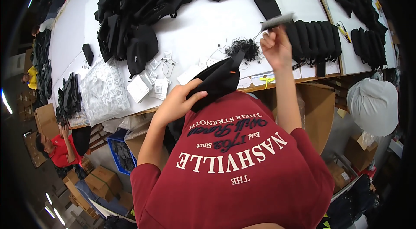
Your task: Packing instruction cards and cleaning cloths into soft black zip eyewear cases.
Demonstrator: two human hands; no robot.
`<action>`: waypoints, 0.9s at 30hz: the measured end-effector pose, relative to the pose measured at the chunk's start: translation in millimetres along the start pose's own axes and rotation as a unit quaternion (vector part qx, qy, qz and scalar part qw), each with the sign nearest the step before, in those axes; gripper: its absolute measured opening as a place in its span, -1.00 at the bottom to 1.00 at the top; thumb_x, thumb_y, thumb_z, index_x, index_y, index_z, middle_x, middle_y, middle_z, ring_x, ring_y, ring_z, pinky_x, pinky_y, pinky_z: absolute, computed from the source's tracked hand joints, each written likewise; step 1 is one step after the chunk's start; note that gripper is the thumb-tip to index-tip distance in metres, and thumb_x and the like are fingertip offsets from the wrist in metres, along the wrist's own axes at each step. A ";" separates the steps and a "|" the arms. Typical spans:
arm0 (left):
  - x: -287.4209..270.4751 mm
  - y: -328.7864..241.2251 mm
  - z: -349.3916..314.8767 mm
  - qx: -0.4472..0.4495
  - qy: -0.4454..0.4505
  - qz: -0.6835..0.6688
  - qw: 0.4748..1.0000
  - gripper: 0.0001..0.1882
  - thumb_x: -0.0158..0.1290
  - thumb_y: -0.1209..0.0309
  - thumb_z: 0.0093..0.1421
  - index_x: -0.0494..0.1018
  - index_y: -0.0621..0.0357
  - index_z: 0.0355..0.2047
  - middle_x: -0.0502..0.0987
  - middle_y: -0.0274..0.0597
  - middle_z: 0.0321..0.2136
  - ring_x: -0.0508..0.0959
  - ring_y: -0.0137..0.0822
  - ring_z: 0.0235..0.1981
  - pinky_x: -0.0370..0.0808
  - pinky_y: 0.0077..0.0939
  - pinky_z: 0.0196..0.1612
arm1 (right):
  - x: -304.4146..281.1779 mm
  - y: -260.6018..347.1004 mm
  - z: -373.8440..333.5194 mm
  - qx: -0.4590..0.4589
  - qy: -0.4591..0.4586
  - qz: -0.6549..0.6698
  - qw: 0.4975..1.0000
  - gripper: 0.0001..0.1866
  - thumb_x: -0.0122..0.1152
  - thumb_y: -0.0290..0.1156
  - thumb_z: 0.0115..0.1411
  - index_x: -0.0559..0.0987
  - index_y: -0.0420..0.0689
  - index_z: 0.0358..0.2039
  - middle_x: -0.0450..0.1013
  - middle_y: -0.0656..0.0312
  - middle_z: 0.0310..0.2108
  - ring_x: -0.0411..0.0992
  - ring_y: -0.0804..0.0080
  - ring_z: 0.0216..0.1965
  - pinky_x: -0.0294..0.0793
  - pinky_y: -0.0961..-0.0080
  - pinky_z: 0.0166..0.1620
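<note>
Black pouch, one; in left hand

Flat grey item in right hand, upper right of centre: motion-blurred, kind indeterminate. Centre: some fingers of left hand are hidden by the black pouch. Pouch heap is cut off by the upper edge; strands in the black cord tangle, right of centre, are too fine to separate.
</note>
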State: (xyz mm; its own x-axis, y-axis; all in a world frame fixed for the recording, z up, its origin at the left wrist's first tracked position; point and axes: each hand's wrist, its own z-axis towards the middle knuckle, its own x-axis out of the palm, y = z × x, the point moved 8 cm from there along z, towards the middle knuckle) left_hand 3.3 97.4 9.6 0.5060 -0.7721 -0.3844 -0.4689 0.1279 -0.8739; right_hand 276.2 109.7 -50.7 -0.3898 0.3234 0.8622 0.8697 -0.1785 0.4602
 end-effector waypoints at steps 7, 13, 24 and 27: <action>5.8 -14.6 2.0 -0.009 0.033 0.032 0.999 -0.80 0.00 0.34 0.19 0.39 0.21 -0.26 0.42 0.04 -0.65 0.43 -0.11 -0.64 0.32 -0.41 -0.52 | 19.7 -73.4 -9.0 0.094 -0.125 -0.147 0.977 -0.70 -0.12 -0.10 0.31 0.48 -0.04 -0.29 0.19 0.36 -0.73 0.11 0.62 -0.75 0.07 0.69 -0.63; 6.4 -16.8 -1.6 -0.015 0.031 0.031 0.999 -0.79 -0.01 0.33 0.19 0.39 0.20 -0.25 0.42 0.04 -0.66 0.44 -0.08 -0.64 0.33 -0.39 -0.52 | -1.5 -87.0 -10.6 0.131 -0.126 -0.124 0.976 -0.67 0.13 -0.05 0.16 0.42 -0.08 -0.43 0.29 0.31 -0.74 0.28 0.55 -0.72 0.22 0.67 -0.61; 9.1 -13.9 -3.9 0.000 0.019 0.032 0.999 -0.79 -0.01 0.31 0.19 0.39 0.18 -0.25 0.41 0.04 -0.67 0.46 -0.05 -0.64 0.31 -0.36 -0.55 | -37.7 -93.4 -24.5 0.176 -0.215 -0.122 0.953 -0.68 0.17 -0.06 0.12 0.46 -0.07 -0.45 0.18 0.38 -0.77 0.15 0.58 -0.75 0.08 0.66 -0.68; 10.6 -12.0 -3.4 -0.015 0.030 0.027 0.999 -0.75 0.04 0.35 0.17 0.37 0.29 -0.25 0.43 0.06 -0.55 0.42 -0.12 -0.61 0.30 -0.44 -0.53 | -28.6 -84.6 -25.7 0.130 -0.241 -0.155 0.949 -0.72 0.18 -0.08 0.12 0.44 -0.01 -0.48 0.16 0.41 -0.78 0.13 0.61 -0.76 0.05 0.67 -0.69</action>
State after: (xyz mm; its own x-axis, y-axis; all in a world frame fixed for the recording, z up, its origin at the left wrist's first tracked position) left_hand 11.8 85.6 17.0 0.4349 -0.8009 -0.4116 -0.5157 0.1531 -0.8430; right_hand 206.1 91.7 -108.9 -0.5105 0.7215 0.4677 0.8050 0.2098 0.5550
